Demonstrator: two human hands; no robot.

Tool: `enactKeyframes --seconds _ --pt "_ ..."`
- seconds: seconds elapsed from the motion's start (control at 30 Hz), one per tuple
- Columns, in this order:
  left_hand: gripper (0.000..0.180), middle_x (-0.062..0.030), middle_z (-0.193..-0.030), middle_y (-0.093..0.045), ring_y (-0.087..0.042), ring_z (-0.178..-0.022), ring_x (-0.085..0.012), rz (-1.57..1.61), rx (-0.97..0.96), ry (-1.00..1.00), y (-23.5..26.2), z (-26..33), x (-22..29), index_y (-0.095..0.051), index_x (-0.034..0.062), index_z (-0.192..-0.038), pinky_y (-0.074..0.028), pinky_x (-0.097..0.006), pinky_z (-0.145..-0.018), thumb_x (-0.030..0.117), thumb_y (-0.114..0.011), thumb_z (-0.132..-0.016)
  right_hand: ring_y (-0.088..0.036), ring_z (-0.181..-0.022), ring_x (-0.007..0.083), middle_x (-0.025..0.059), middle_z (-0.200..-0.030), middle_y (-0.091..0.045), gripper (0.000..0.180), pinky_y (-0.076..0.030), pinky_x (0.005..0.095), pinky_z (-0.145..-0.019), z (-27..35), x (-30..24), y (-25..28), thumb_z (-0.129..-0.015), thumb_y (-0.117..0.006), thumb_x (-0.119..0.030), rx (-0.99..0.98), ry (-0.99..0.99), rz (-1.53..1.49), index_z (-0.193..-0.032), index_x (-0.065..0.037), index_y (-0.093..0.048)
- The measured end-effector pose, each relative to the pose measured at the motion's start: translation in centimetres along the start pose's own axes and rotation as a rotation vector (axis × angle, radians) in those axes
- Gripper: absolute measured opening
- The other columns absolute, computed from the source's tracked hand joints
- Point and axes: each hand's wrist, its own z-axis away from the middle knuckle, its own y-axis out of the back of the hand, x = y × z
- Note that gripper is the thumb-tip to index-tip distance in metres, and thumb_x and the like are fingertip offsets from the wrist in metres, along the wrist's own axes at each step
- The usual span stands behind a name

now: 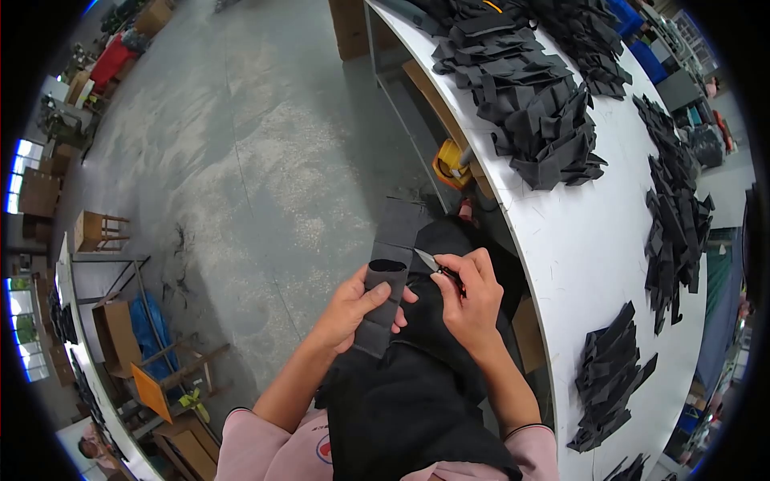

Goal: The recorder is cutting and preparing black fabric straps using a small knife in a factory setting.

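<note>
A dark grey fabric strip (399,224), partly rolled or folded over on itself, is pinched in my left hand (350,311). My thumb presses on its front and the fingertips show at its right edge. Small thread snips (427,260) with pointed metal blades are gripped in my right hand (475,303). Their tip is at the right edge of the strip; whether a thread lies between the blades is too small to tell. Below both hands, a black apron (409,409) covers my lap.
On my right, a long white table (545,264) bears several heaps of dark fabric pieces (537,112). Beneath its edge sits a yellow container (451,164). A wooden stool (100,231) and a cardboard box (117,335) stand at left. Another person (98,447) is at the lower left.
</note>
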Motion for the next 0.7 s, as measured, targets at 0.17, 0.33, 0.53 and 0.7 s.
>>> enactKeyframes --seconds 0.17,0.33,0.53,0.7 --pt "0.033 -0.0142 -0.096 -0.061 -0.062 -0.070 -0.0189 -0.029 -0.070 0.010 -0.4 -0.6 -0.2 -0.044 0.0013 -0.114 -0.052 -0.031 -0.059 0.022 -0.054 -0.091 -0.055 -0.056 0.0215 0.0078 -0.075 -0.049 0.019 -0.042 0.0298 -0.050 -0.1 -0.6 1.4 -0.072 -0.069 -0.005 0.037 0.030 0.067 -0.090 -0.007 -0.062" --pt "0.032 -0.0171 -0.095 -0.061 -0.062 -0.067 -0.0218 0.031 -0.056 0.053 1.1 -1.3 -1.7 -0.044 -0.0022 -0.109 -0.053 -0.032 -0.059 0.022 -0.054 -0.090 -0.056 -0.063 0.0188 0.0075 -0.077 -0.050 0.014 -0.045 0.0283 -0.056 -1.7 2.4 1.8 -0.074 -0.065 0.000 0.110 -0.121 -0.186 -0.087 -0.003 -0.061" --pt "0.031 -0.0207 -0.095 -0.060 -0.063 -0.070 -0.0238 0.025 -0.103 0.066 -1.6 -1.9 -1.6 -0.041 -0.0024 -0.110 -0.055 -0.035 -0.062 0.018 -0.053 -0.091 -0.048 -0.077 0.0115 0.0026 -0.089 -0.050 0.036 -0.042 0.0243 -0.070 -14.9 10.5 13.2 -0.073 -0.069 -0.013 0.497 -0.172 -0.327 -0.104 -0.001 -0.055" --pt "0.034 -0.0220 -0.102 -0.060 -0.063 -0.080 -0.0254 0.069 -0.028 -0.055 -2.1 -0.9 -2.0 -0.041 -0.0016 -0.114 -0.055 -0.036 -0.070 0.018 -0.055 -0.090 -0.034 -0.055 0.0023 -0.0055 -0.069 -0.044 0.032 -0.026 0.0193 -0.048 -21.9 5.3 17.8 -0.079 -0.065 -0.014 0.398 -0.319 -0.511 -0.107 -0.001 -0.057"
